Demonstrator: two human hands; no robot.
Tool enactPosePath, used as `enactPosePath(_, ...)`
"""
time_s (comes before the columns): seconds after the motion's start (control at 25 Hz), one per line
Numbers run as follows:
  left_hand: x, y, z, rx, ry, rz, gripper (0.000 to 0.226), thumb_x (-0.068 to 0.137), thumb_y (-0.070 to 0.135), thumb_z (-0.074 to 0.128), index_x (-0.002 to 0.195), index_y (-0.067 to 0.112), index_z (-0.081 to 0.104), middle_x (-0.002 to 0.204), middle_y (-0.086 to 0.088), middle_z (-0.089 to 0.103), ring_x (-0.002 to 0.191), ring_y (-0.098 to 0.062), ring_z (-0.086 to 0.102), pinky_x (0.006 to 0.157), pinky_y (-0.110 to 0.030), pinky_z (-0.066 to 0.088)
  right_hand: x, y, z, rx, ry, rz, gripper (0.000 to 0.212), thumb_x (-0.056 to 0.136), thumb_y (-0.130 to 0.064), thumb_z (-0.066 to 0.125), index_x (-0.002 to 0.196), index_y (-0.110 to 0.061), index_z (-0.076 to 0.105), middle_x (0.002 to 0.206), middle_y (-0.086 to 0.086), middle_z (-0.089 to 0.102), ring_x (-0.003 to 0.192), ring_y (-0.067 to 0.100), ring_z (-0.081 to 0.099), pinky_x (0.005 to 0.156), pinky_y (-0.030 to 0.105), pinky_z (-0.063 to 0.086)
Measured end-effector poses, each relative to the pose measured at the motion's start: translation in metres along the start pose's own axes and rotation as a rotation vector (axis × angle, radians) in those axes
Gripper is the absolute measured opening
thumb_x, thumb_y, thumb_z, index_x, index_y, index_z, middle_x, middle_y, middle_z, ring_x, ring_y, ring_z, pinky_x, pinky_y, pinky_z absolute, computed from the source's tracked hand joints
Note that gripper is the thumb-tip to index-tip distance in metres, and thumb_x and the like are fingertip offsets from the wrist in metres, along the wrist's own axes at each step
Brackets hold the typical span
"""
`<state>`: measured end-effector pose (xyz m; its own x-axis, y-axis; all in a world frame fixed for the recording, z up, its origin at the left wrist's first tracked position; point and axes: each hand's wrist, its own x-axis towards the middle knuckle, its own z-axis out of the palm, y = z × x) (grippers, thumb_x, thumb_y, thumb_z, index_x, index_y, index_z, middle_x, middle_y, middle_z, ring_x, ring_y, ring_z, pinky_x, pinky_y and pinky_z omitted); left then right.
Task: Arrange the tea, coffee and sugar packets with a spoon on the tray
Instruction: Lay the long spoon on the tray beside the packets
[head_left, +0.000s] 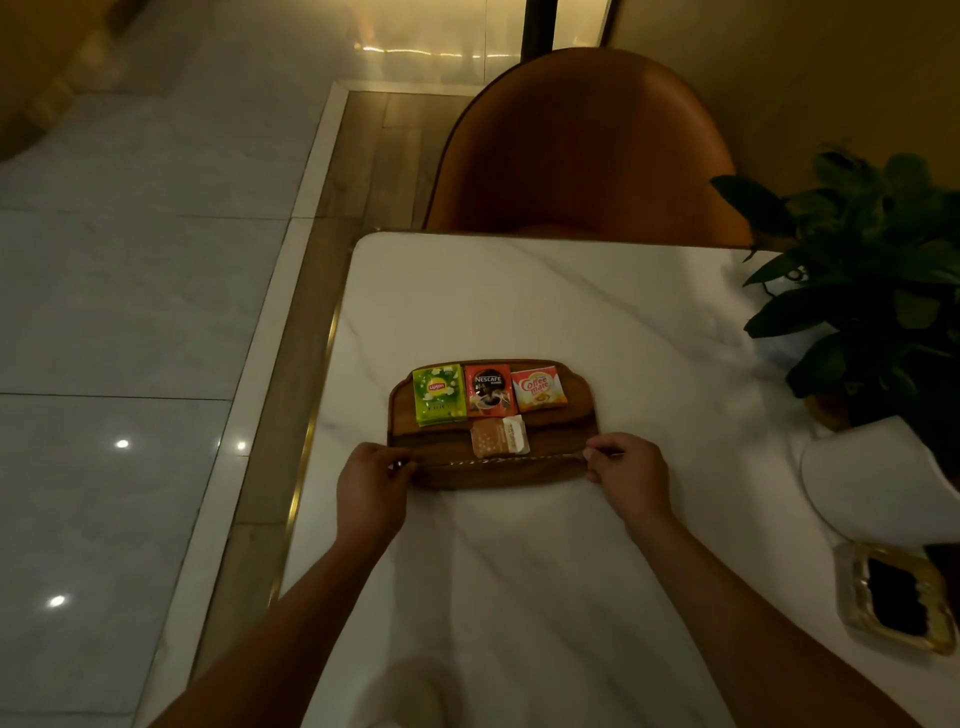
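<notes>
Table (571, 322): white marble-look top with grey veins, filling the centre and lower frame.
Chair (582, 145): orange-brown with a rounded back, upper centre, at the table's far edge.
Plant (872, 270): dark green broad leaves, right edge, on the table.
White object (872, 488): smooth and rounded, below the plant; identity unclear.
Dish (852, 597): gold-rimmed, dark inside, lower right corner.
Floor tiles (130, 286): glossy, pale, left side, with light reflections.
Wood-look strip (363, 171): between tiles and table.
</notes>
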<state>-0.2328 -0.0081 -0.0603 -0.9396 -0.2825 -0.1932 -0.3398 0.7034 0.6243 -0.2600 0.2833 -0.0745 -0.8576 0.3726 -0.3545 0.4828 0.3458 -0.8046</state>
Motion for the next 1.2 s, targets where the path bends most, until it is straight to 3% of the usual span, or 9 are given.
enactPosePath(0.24,0.002,-0.006,0.006,0.033,0.006,0.040,0.021,0.093,0.014,0.068,0.113,0.010,0.075,0.107,-0.010,0.061,0.087,-0.014,0.052,0.078,-0.025,0.042,0.006,0.002,0.002,-0.220,0.045,-0.206,0.009,0.081,-0.010,0.073,0.089,-0.014,0.075,0.092,0.010,0.068,0.077,0.027,0.069,0.077,0.048,0.059)
enactPosePath(0.44,0.003,-0.008,0.007,0.027,0.025,0.063,0.021,0.094,0.013,0.067,0.113,0.008,0.075,0.107,-0.011,0.062,0.088,-0.014,0.052,0.079,-0.025,0.043,0.012,0.006,0.004,-0.203,0.041,-0.214,0.010,0.080,-0.010,0.074,0.088,-0.016,0.075,0.091,0.007,0.066,0.075,0.025,0.068,0.075,0.049,0.060)
enactPosePath(0.6,0.001,-0.008,0.008,0.017,0.041,0.097,0.020,0.093,0.011,0.068,0.111,0.008,0.076,0.105,-0.010,0.062,0.086,-0.013,0.052,0.077,-0.025,0.044,0.012,0.003,0.005,-0.249,0.031,-0.268,0.012,0.081,-0.010,0.075,0.091,-0.015,0.075,0.094,0.006,0.064,0.074,0.023,0.067,0.074,0.042,0.059)
enactPosePath(0.8,-0.001,-0.008,0.009,-0.019,0.049,0.118,0.018,0.090,0.010,0.071,0.108,0.011,0.075,0.105,-0.006,0.063,0.086,-0.021,0.063,0.073,-0.027,0.049,0.009,0.001,0.001,-0.308,0.027,-0.320,0.015,0.080,-0.009,0.076,0.094,-0.015,0.074,0.095,0.001,0.060,0.075,0.015,0.058,0.067,0.017,0.042)
enactPosePath(1.0,-0.005,-0.014,0.009,-0.083,0.062,0.078,0.029,0.089,0.012,0.074,0.117,0.013,0.069,0.115,-0.006,0.060,0.086,-0.020,0.064,0.075,-0.031,0.057,0.006,0.002,-0.003,-0.312,0.006,-0.329,0.020,0.080,-0.006,0.075,0.099,-0.015,0.073,0.098,0.001,0.057,0.075,0.015,0.057,0.069,0.021,0.042)
enactPosePath(1.12,-0.003,-0.013,0.010,-0.182,0.090,-0.056,0.035,0.086,0.017,0.077,0.119,0.015,0.065,0.115,-0.006,0.058,0.086,-0.018,0.066,0.075,-0.029,0.054,0.007,0.002,-0.004,-0.292,0.021,-0.340,0.024,0.079,-0.005,0.076,0.100,-0.015,0.072,0.099,0.000,0.056,0.071,0.009,0.054,0.065,0.012,0.039)
enactPosePath(1.2,-0.003,-0.011,0.008,-0.248,0.085,-0.146,0.043,0.085,0.023,0.078,0.124,0.018,0.060,0.114,-0.003,0.058,0.085,-0.016,0.067,0.077,-0.032,0.053,0.008,0.003,-0.006,-0.280,0.039,-0.334,0.025,0.078,-0.006,0.076,0.101,-0.015,0.072,0.098,-0.001,0.056,0.069,0.004,0.052,0.065,0.014,0.040)
